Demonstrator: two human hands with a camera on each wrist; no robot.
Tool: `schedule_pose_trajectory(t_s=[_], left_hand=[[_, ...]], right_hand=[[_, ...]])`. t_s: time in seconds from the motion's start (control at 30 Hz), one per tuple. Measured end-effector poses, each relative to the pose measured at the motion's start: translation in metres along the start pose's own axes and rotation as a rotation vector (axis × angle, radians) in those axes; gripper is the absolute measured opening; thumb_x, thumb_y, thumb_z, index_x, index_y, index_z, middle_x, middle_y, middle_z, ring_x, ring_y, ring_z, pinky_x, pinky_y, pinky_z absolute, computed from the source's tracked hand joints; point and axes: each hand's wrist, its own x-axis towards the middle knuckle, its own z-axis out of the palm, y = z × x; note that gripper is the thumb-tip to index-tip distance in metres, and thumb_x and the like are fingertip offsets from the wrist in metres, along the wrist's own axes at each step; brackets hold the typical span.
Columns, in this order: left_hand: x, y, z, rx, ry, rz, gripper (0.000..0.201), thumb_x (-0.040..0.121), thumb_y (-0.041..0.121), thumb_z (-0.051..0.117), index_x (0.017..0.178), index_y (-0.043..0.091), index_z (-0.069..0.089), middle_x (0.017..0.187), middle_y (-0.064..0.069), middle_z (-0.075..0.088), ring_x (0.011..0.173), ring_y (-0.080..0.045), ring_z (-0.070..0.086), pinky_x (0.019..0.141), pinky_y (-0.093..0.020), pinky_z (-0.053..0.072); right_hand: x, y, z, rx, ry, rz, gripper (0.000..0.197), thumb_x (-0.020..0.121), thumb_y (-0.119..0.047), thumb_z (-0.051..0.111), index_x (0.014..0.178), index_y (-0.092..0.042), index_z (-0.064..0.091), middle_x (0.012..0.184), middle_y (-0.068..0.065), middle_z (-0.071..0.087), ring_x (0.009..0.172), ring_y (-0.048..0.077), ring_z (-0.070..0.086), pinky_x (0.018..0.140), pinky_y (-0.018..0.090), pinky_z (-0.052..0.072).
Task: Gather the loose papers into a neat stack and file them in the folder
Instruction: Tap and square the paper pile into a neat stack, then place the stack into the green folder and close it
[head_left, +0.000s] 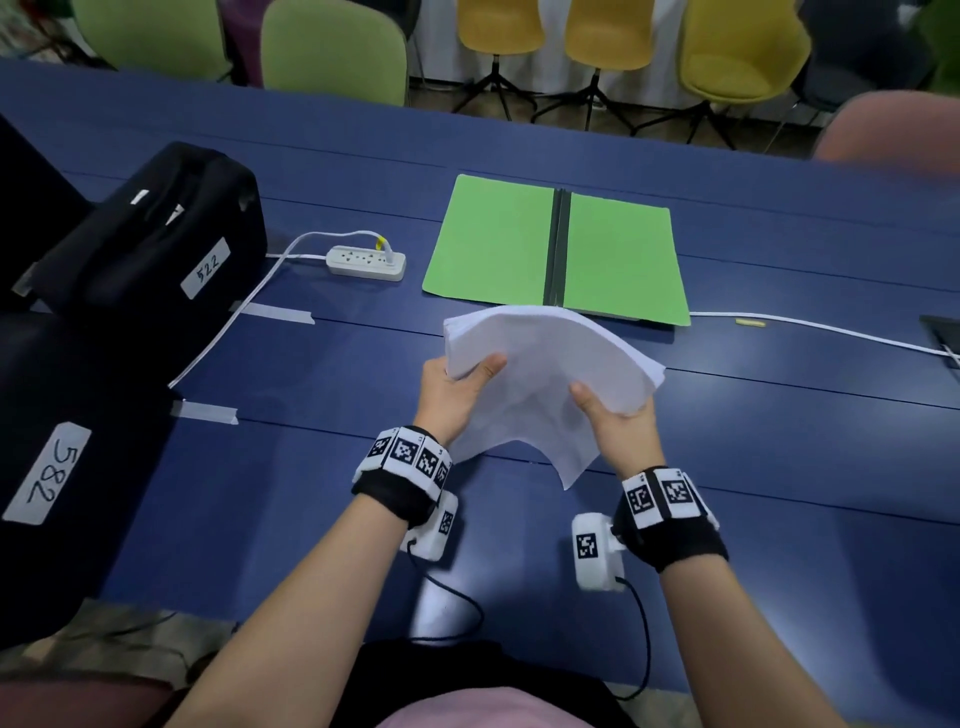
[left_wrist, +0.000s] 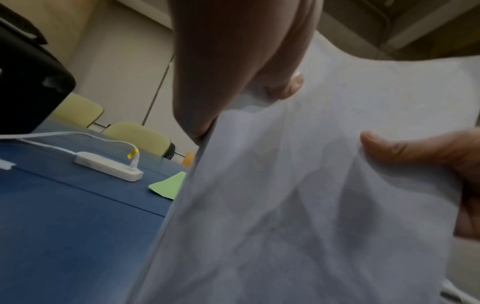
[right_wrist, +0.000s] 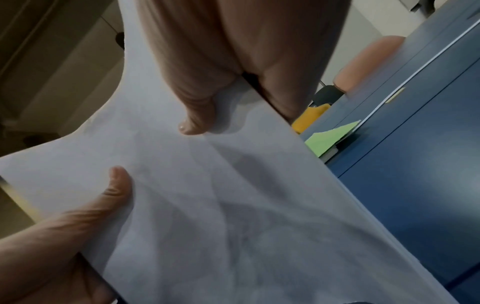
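Note:
A stack of white papers (head_left: 540, 374) is held up above the blue table, bowed upward in the middle. My left hand (head_left: 457, 387) grips its left edge, thumb on top. My right hand (head_left: 613, 415) grips the right side, thumb on top and fingers beneath. Both wrist views show the papers (left_wrist: 298, 195) (right_wrist: 207, 195) filling the frame with a thumb pressed on each side. The green folder (head_left: 558, 247) lies open flat on the table just beyond the papers, with a dark spine down its middle.
A white power strip (head_left: 366, 262) with its cable lies left of the folder. Two black cases (head_left: 156, 228) with number labels stand at the left. A white cable (head_left: 810, 327) runs right of the folder. Green and yellow chairs (head_left: 332, 47) line the far side.

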Motion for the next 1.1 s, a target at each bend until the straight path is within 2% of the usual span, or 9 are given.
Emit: schedule_pose_trajectory(t_s=[0.17,0.3,0.4,0.5,0.6,0.73,0.87,1.0,1.1], left_hand=[[0.008,-0.002,-0.001,-0.016,-0.045,0.025,0.01,0.084,0.012,0.071,0.076,0.017,0.068,0.063,0.017,0.07,0.06,0.007,0.063,0.06,-0.014,0.053],[0.006,-0.008,-0.015,0.047,-0.105,0.006,0.003,0.085,0.015,0.07,0.084,0.016,0.068,0.076,0.013,0.071,0.063,0.007,0.065,0.06,-0.013,0.051],[0.002,-0.033,-0.026,0.14,-0.111,-0.021,0.006,0.092,0.018,0.061,0.091,0.013,0.066,0.086,0.008,0.069,0.07,0.008,0.066,0.066,-0.015,0.053],[0.01,-0.061,-0.035,0.366,-0.052,-0.13,0.016,0.089,0.033,0.058,0.094,0.02,0.066,0.099,-0.002,0.072,0.098,-0.021,0.068,0.092,-0.038,0.052],[0.019,-0.078,-0.047,0.621,-0.064,-0.297,0.017,0.092,0.035,0.054,0.085,0.021,0.061,0.105,-0.009,0.069,0.106,-0.033,0.06,0.093,-0.038,0.047],[0.032,-0.094,-0.07,0.73,-0.013,-0.42,0.025,0.094,0.034,0.053,0.103,0.014,0.066,0.117,-0.011,0.066,0.111,-0.033,0.059,0.088,-0.031,0.04],[0.052,-0.105,-0.094,0.81,0.103,-0.507,0.043,0.098,0.034,0.045,0.126,0.003,0.055,0.133,-0.017,0.056,0.12,-0.035,0.052,0.097,-0.036,0.04],[0.065,-0.114,-0.099,1.003,0.161,-0.492,0.046,0.1,0.036,0.034,0.129,0.003,0.047,0.131,-0.022,0.054,0.119,-0.039,0.05,0.093,-0.041,0.04],[0.063,-0.121,-0.092,1.174,0.197,-0.399,0.044,0.1,0.04,0.031,0.117,0.003,0.048,0.108,-0.022,0.063,0.1,-0.042,0.059,0.075,-0.04,0.04]], right_hand=[[0.015,0.003,0.0,-0.093,0.077,0.011,0.02,0.082,-0.021,0.071,0.086,-0.003,0.065,0.088,0.008,0.067,0.075,0.016,0.064,0.065,0.017,0.054],[0.024,-0.015,-0.003,-0.014,0.084,-0.01,0.014,0.085,-0.011,0.067,0.074,-0.018,0.064,0.076,-0.003,0.066,0.055,-0.007,0.061,0.057,0.01,0.05],[0.034,-0.013,-0.005,0.051,0.089,0.065,0.015,0.085,-0.011,0.067,0.073,-0.018,0.064,0.073,-0.009,0.068,0.06,0.004,0.065,0.066,0.024,0.055],[0.035,0.017,0.005,0.021,0.093,0.215,0.003,0.085,-0.01,0.068,0.084,-0.011,0.065,0.09,0.005,0.068,0.074,0.018,0.063,0.075,0.031,0.05],[0.028,0.063,0.012,-0.06,0.078,0.408,0.028,0.082,-0.011,0.07,0.108,-0.001,0.064,0.1,0.008,0.064,0.087,0.022,0.061,0.078,0.029,0.046],[0.039,0.094,0.017,-0.234,-0.051,0.504,0.004,0.085,-0.003,0.065,0.088,-0.003,0.065,0.091,0.014,0.066,0.069,0.02,0.061,0.056,0.024,0.055],[0.076,0.103,0.019,-0.314,-0.13,0.509,0.012,0.082,0.004,0.061,0.081,-0.005,0.067,0.09,0.023,0.071,0.062,0.018,0.064,0.049,0.02,0.055],[0.124,0.106,0.021,-0.643,-0.106,0.309,0.024,0.078,-0.006,0.058,0.064,-0.024,0.067,0.083,0.012,0.075,0.072,0.024,0.069,0.067,0.026,0.055],[0.162,0.094,0.027,-0.822,-0.101,0.154,0.023,0.078,-0.007,0.056,0.089,-0.021,0.071,0.097,0.008,0.073,0.094,0.025,0.068,0.088,0.028,0.053]])
